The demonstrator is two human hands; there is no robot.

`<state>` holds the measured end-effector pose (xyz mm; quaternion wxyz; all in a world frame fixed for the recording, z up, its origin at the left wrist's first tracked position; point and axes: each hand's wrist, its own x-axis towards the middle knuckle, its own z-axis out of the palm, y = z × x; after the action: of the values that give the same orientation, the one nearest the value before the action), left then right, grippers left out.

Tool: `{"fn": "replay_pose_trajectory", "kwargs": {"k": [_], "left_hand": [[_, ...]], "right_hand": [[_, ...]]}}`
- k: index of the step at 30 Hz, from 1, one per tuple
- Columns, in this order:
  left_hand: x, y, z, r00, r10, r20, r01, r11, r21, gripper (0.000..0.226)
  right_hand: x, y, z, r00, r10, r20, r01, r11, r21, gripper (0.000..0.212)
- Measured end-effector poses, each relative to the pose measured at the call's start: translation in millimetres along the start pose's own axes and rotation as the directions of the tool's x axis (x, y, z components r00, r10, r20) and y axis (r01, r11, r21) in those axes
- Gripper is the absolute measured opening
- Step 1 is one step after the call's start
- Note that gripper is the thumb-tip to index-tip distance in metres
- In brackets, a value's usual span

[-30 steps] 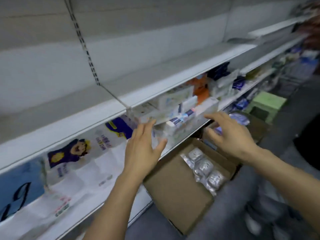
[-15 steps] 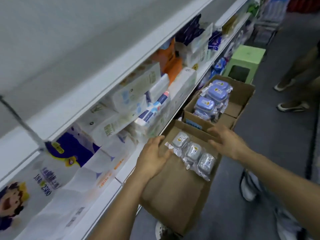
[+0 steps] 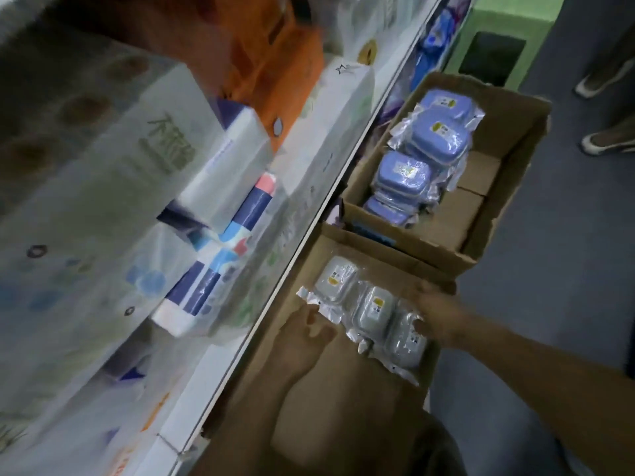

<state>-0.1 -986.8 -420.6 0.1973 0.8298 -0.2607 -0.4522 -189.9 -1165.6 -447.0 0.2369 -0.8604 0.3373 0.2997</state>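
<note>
The row of three grey film-wrapped packs [image 3: 372, 304] lies slantwise between both sets of fingers: left hand [image 3: 305, 334] spread open just beside it, right hand [image 3: 439, 317] nearer, touching its end, grip impossible to tell.

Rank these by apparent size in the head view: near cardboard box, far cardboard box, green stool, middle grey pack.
1. Near cardboard box, though nearness to the camera inflates it.
2. Far cardboard box.
3. Green stool, partly cut off by the frame.
4. Middle grey pack.
</note>
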Motion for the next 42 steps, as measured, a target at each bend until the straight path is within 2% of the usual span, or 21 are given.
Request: {"fn": "replay_pose_trajectory", "kwargs": {"k": [3,5,8,10,11,13,14,15,17,20,24,27,32,34,38,42], "left_hand": [[56,-5,29,0.996,-0.08,0.032,0.08,0.997,0.007,0.061],[90,-7,45,0.996,-0.091,0.022,0.091,0.996,-0.008,0.068],[145,-19,67,0.991,-0.112,-0.073,0.113,0.993,0.017,0.076],[178,-33,79,0.987,-0.097,-0.132,0.112,0.988,0.11,0.091],[190,-37,86,0.989,-0.088,-0.123,0.108,0.979,0.172,0.101],[212,-43,99,0.992,-0.062,-0.107,0.09,0.954,0.285,0.118],[222,-45,106,0.992,-0.06,-0.112,0.095,0.935,0.341,0.124],[231,-49,113,0.991,-0.066,-0.117,0.107,0.916,0.387,0.128],[242,-52,123,0.984,-0.12,-0.133,0.165,0.894,0.416,0.128],[248,-57,123,0.975,-0.121,-0.187,0.187,0.9,0.393,0.122],[230,-52,106,0.963,-0.157,-0.218,0.231,0.899,0.373,0.112],[195,-37,90,0.946,-0.208,-0.251,0.282,0.907,0.313,0.109],[116,-13,64,0.891,-0.289,-0.351,0.332,0.941,0.069,0.1],[85,-5,52,0.872,-0.319,-0.371,0.335,0.942,-0.024,0.1],[31,6,33,0.855,-0.307,-0.418,0.283,0.952,-0.12,0.106],[-24,11,21,0.871,-0.241,-0.427,0.184,0.968,-0.172,0.098]], "right_hand": [[50,13,17,0.995,-0.049,0.089,0.051,0.998,-0.025,0.062],[81,20,31,0.992,-0.09,0.091,0.097,0.992,-0.08,0.071],[124,25,51,0.966,-0.214,0.144,0.244,0.94,-0.24,0.077],[149,28,68,0.945,-0.284,0.162,0.322,0.894,-0.311,0.075],[161,30,77,0.94,-0.314,0.13,0.34,0.881,-0.328,0.071],[183,31,93,0.914,-0.393,-0.095,0.319,0.845,-0.429,0.064],[188,29,94,0.907,-0.399,-0.136,0.291,0.827,-0.481,0.064],[189,25,93,0.903,-0.42,-0.086,0.326,0.804,-0.498,0.069],[194,23,99,0.851,-0.525,-0.021,0.439,0.733,-0.519,0.074],[193,24,102,0.869,-0.491,-0.064,0.408,0.784,-0.469,0.065],[177,32,94,0.896,-0.441,0.045,0.421,0.814,-0.401,0.08],[151,37,72,0.904,-0.427,-0.038,0.377,0.834,-0.402,0.096],[102,36,26,0.911,-0.408,-0.062,0.346,0.836,-0.426,0.101],[83,35,3,0.9,-0.421,-0.114,0.353,0.856,-0.378,0.101],[50,22,-44,0.87,-0.489,-0.061,0.446,0.835,-0.323,0.086],[12,5,-76,0.849,-0.525,-0.067,0.478,0.815,-0.328,0.102]]}}
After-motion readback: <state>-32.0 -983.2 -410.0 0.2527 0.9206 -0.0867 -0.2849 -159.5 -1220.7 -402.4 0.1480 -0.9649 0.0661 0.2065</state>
